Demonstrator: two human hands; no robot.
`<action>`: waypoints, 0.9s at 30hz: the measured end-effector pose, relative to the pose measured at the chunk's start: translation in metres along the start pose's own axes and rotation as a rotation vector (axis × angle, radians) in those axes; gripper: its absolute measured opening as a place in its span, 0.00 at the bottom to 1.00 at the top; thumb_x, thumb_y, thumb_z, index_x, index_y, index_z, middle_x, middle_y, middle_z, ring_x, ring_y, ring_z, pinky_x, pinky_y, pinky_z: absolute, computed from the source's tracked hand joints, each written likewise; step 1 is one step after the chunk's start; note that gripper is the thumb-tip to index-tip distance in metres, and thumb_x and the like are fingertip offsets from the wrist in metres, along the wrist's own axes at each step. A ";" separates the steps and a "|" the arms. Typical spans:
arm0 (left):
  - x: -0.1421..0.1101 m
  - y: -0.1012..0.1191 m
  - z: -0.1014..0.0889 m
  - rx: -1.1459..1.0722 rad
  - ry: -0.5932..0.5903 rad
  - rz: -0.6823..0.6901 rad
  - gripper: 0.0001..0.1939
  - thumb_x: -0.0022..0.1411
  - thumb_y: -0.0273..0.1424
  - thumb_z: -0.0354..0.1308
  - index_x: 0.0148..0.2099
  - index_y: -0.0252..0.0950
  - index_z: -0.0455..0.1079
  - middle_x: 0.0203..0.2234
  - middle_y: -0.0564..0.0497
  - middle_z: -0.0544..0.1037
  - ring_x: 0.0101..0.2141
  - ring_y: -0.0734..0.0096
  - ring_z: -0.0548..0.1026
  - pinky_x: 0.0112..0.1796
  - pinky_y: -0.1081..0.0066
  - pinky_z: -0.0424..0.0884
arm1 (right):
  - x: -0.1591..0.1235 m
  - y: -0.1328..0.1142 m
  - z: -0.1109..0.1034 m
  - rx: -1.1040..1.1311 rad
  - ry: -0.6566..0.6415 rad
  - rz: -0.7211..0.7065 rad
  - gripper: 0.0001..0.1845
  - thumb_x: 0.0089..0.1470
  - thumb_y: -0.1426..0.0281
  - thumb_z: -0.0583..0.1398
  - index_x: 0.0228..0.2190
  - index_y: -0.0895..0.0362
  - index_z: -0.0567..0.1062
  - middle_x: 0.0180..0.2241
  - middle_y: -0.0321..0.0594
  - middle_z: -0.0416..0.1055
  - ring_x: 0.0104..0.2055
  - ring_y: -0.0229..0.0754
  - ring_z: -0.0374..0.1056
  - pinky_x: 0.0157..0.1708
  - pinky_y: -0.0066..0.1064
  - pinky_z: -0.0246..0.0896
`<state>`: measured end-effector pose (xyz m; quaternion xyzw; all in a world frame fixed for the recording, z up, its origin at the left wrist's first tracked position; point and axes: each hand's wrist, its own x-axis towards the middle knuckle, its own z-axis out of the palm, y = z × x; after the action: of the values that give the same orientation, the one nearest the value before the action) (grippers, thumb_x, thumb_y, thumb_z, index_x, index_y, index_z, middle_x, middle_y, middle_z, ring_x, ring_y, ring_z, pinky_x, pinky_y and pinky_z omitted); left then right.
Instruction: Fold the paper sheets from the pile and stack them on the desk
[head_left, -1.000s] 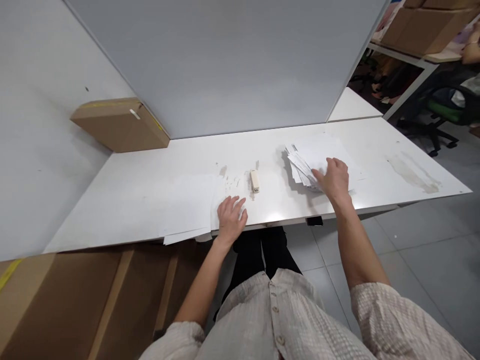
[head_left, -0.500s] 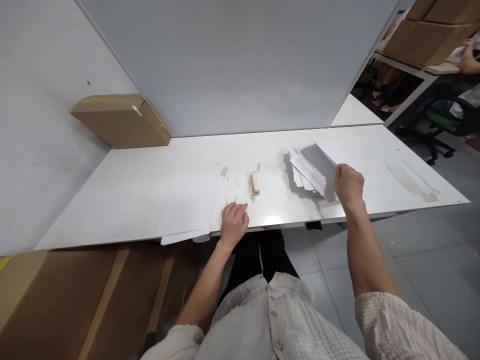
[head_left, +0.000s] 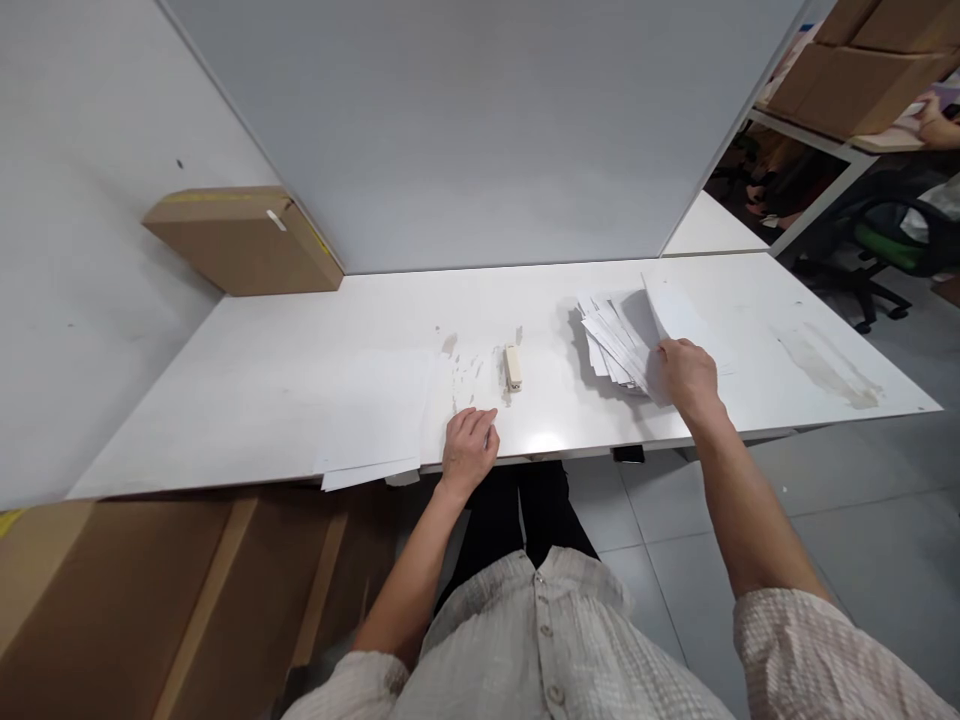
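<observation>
My pale, crinkled shirt (head_left: 495, 640), with a row of buttons down the front, fills the near edge, and its sleeves run out of view. Below it my black trousers (head_left: 544, 500) pass under the desk. To my left stand brown cardboard cartons (head_left: 150, 590), cut off by the frame. A small dark object (head_left: 628, 454) shows under the desk edge, too little of it to name.

My left hand (head_left: 469, 447) rests at the front edge of the smooth white desk (head_left: 247, 400), fingers close together and bent, thumb drawn in; I cannot tell whether anything lies under them. Beside it are flat white sheets (head_left: 375, 425), their borders almost lost against the desktop, corners jutting over the edge. A slim cream stapler (head_left: 513, 367) lies just beyond that hand, among brownish stains.

My right hand (head_left: 687, 376) pinches the near edge of a raised paper sheet (head_left: 658, 308), thumb hidden in part. The sheet stands tilted at the right side of a loose, fanned paper stack (head_left: 611, 345); its print is too small to read.

Farther off, a taped cardboard box (head_left: 247, 245) leans against the wall by a plain grey panel (head_left: 487, 130). At far right, a co-worker's hand (head_left: 939, 125) is cropped beside stacked boxes (head_left: 855, 90), above a wheeled chair (head_left: 889, 245).
</observation>
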<state>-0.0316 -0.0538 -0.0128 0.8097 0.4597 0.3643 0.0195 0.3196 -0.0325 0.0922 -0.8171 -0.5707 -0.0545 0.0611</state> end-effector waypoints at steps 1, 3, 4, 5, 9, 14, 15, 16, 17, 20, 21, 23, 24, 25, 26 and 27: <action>0.000 -0.001 0.000 -0.016 -0.004 -0.009 0.18 0.58 0.25 0.51 0.51 0.34 0.70 0.39 0.44 0.77 0.47 0.57 0.70 0.51 0.57 0.64 | -0.004 0.000 -0.004 0.033 0.074 -0.006 0.20 0.56 0.75 0.48 0.45 0.62 0.74 0.33 0.51 0.71 0.36 0.48 0.66 0.33 0.35 0.58; 0.001 -0.001 0.000 -0.072 -0.009 -0.043 0.17 0.59 0.26 0.52 0.50 0.35 0.71 0.40 0.43 0.77 0.48 0.57 0.70 0.51 0.57 0.64 | -0.016 -0.004 -0.017 0.166 0.248 -0.029 0.23 0.56 0.76 0.49 0.53 0.60 0.68 0.32 0.48 0.72 0.35 0.46 0.67 0.33 0.36 0.60; 0.002 0.000 -0.002 -0.117 -0.005 -0.074 0.16 0.59 0.26 0.52 0.49 0.35 0.71 0.39 0.43 0.77 0.48 0.57 0.70 0.52 0.56 0.63 | -0.025 -0.008 -0.026 0.271 0.322 -0.041 0.25 0.56 0.74 0.50 0.56 0.58 0.64 0.32 0.46 0.72 0.34 0.45 0.67 0.34 0.36 0.61; 0.004 0.003 -0.003 -0.176 0.007 -0.122 0.15 0.59 0.28 0.52 0.48 0.35 0.72 0.39 0.43 0.77 0.48 0.57 0.70 0.52 0.56 0.63 | -0.035 -0.013 -0.036 0.399 0.370 -0.052 0.27 0.56 0.71 0.53 0.57 0.56 0.62 0.32 0.43 0.72 0.34 0.44 0.68 0.34 0.37 0.63; 0.010 0.026 -0.016 -0.634 0.039 -0.500 0.16 0.59 0.37 0.55 0.46 0.36 0.73 0.41 0.43 0.77 0.48 0.57 0.71 0.53 0.56 0.63 | -0.079 -0.039 -0.063 0.979 0.303 -0.069 0.30 0.48 0.64 0.63 0.54 0.52 0.66 0.30 0.36 0.73 0.31 0.40 0.69 0.35 0.36 0.67; 0.007 0.047 -0.028 -1.651 -0.205 -1.029 0.24 0.59 0.48 0.51 0.42 0.34 0.74 0.39 0.43 0.79 0.51 0.51 0.70 0.53 0.54 0.63 | -0.127 -0.076 -0.033 1.327 -0.106 -0.036 0.18 0.43 0.61 0.66 0.36 0.56 0.76 0.29 0.38 0.74 0.29 0.39 0.68 0.28 0.32 0.65; 0.005 0.045 -0.029 -1.767 -0.199 -1.100 0.23 0.58 0.48 0.52 0.41 0.34 0.74 0.39 0.44 0.79 0.51 0.50 0.69 0.53 0.53 0.63 | -0.135 -0.081 -0.021 1.324 -0.179 -0.016 0.16 0.43 0.60 0.66 0.33 0.57 0.75 0.28 0.37 0.73 0.28 0.39 0.67 0.26 0.30 0.63; 0.003 0.042 -0.030 -1.839 -0.174 -1.150 0.21 0.58 0.46 0.52 0.41 0.34 0.74 0.39 0.44 0.79 0.52 0.49 0.69 0.53 0.53 0.63 | -0.143 -0.086 -0.009 1.299 -0.230 0.007 0.15 0.42 0.59 0.66 0.29 0.57 0.74 0.26 0.36 0.72 0.26 0.38 0.65 0.25 0.29 0.61; 0.001 0.038 -0.032 -1.873 -0.132 -1.183 0.20 0.59 0.45 0.52 0.42 0.34 0.74 0.39 0.44 0.79 0.52 0.50 0.69 0.53 0.53 0.63 | -0.151 -0.089 0.002 1.256 -0.254 0.029 0.15 0.42 0.58 0.65 0.26 0.57 0.72 0.24 0.35 0.70 0.25 0.37 0.63 0.24 0.28 0.58; -0.002 0.028 -0.039 -1.859 -0.006 -1.230 0.25 0.61 0.48 0.48 0.47 0.34 0.72 0.45 0.44 0.77 0.53 0.51 0.68 0.53 0.53 0.63 | -0.165 -0.091 0.026 1.104 -0.206 0.078 0.18 0.42 0.56 0.64 0.20 0.56 0.66 0.20 0.31 0.62 0.24 0.35 0.56 0.23 0.27 0.51; -0.003 0.026 -0.041 -1.837 0.016 -1.235 0.28 0.60 0.51 0.46 0.48 0.35 0.71 0.47 0.44 0.75 0.53 0.52 0.68 0.53 0.53 0.64 | -0.167 -0.090 0.032 1.075 -0.188 0.086 0.19 0.42 0.55 0.64 0.20 0.56 0.65 0.20 0.31 0.61 0.24 0.35 0.55 0.23 0.27 0.49; -0.005 0.027 -0.045 -1.788 0.018 -1.216 0.34 0.58 0.57 0.43 0.50 0.36 0.70 0.51 0.44 0.72 0.54 0.52 0.67 0.52 0.53 0.65 | -0.169 -0.088 0.038 1.062 -0.182 0.089 0.20 0.42 0.54 0.63 0.19 0.55 0.63 0.20 0.30 0.59 0.24 0.35 0.54 0.24 0.27 0.49; -0.006 0.028 -0.046 -1.759 0.016 -1.187 0.36 0.57 0.59 0.42 0.51 0.37 0.69 0.53 0.44 0.71 0.55 0.52 0.66 0.52 0.54 0.65 | -0.169 -0.088 0.040 1.070 -0.192 0.086 0.20 0.43 0.54 0.63 0.19 0.55 0.63 0.20 0.30 0.59 0.24 0.35 0.54 0.24 0.27 0.48; -0.008 0.030 -0.046 -1.727 0.017 -1.151 0.38 0.55 0.61 0.41 0.52 0.38 0.69 0.54 0.43 0.70 0.55 0.51 0.66 0.52 0.54 0.65 | -0.169 -0.088 0.042 1.086 -0.207 0.083 0.21 0.43 0.54 0.63 0.19 0.55 0.62 0.20 0.31 0.59 0.24 0.35 0.54 0.25 0.27 0.49; -0.010 0.032 -0.046 -1.698 0.018 -1.113 0.40 0.54 0.62 0.40 0.53 0.38 0.68 0.54 0.43 0.70 0.56 0.51 0.65 0.52 0.53 0.65 | -0.169 -0.089 0.043 1.107 -0.219 0.085 0.21 0.44 0.54 0.63 0.19 0.55 0.62 0.20 0.31 0.59 0.25 0.36 0.54 0.25 0.27 0.49; -0.012 0.034 -0.045 -1.673 0.017 -1.080 0.41 0.53 0.63 0.40 0.54 0.38 0.67 0.54 0.42 0.70 0.56 0.51 0.65 0.52 0.53 0.65 | -0.169 -0.091 0.043 1.130 -0.228 0.092 0.21 0.44 0.54 0.63 0.19 0.55 0.61 0.20 0.31 0.59 0.25 0.36 0.55 0.25 0.27 0.49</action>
<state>-0.0376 -0.0961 0.0257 0.2150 0.3617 0.5191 0.7440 0.1770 -0.1515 0.0264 -0.6822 -0.4780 0.3499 0.4285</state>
